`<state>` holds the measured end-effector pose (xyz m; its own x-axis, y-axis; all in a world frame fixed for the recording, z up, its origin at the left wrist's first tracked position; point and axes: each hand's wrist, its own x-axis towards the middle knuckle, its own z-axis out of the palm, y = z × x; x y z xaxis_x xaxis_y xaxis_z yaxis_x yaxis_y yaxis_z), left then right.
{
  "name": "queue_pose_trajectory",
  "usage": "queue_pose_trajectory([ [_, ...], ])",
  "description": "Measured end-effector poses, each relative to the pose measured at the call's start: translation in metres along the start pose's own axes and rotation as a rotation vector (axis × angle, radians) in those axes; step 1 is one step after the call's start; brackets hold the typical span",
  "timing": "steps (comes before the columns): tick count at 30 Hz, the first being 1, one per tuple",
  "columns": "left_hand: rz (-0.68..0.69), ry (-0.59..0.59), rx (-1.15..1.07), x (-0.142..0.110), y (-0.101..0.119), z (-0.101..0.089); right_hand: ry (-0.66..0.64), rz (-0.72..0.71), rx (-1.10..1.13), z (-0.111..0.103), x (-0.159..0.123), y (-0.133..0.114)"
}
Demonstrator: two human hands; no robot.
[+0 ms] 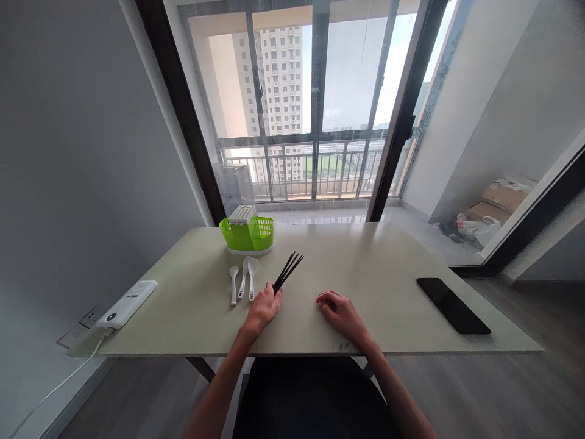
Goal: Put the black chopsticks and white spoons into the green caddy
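My left hand [265, 306] is closed around a bundle of black chopsticks [289, 270], which point up and away to the right. Just left of that hand, three white spoons [251, 274] lie on the table, two of them touching or overlapping. Behind the spoons stands a bright green cutlery holder [248, 236] with basket sides, a white slotted top and a white base. My right hand [340, 311] rests on the tabletop near the front edge. Its fingers are loosely bent, and nothing shows in them.
On the pale table [365, 256], a black phone-like slab [452, 305] lies at the right. A white device [130, 303] with a cable sits at the left edge, beside the wall. Sliding glass doors stand behind the table.
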<state>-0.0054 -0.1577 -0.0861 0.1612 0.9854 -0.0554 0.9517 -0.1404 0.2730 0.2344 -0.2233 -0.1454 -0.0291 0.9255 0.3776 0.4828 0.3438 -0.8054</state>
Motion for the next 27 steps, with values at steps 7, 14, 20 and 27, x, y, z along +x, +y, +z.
queue_pose_trajectory([
  [7,-0.01,0.012,0.111,-0.009,0.025,0.009,-0.001,-0.002,0.01,0.0,0.0,-0.001],
  [14,-0.016,0.014,0.179,-0.012,0.032,0.017,0.002,0.0,0.006,0.0,-0.001,-0.001],
  [20,0.005,0.017,0.201,-0.013,0.039,0.019,-0.002,0.006,0.007,-0.001,-0.001,-0.003],
  [27,0.046,-0.008,0.231,-0.015,0.048,0.016,-0.001,0.009,0.002,-0.001,-0.001,-0.003],
])
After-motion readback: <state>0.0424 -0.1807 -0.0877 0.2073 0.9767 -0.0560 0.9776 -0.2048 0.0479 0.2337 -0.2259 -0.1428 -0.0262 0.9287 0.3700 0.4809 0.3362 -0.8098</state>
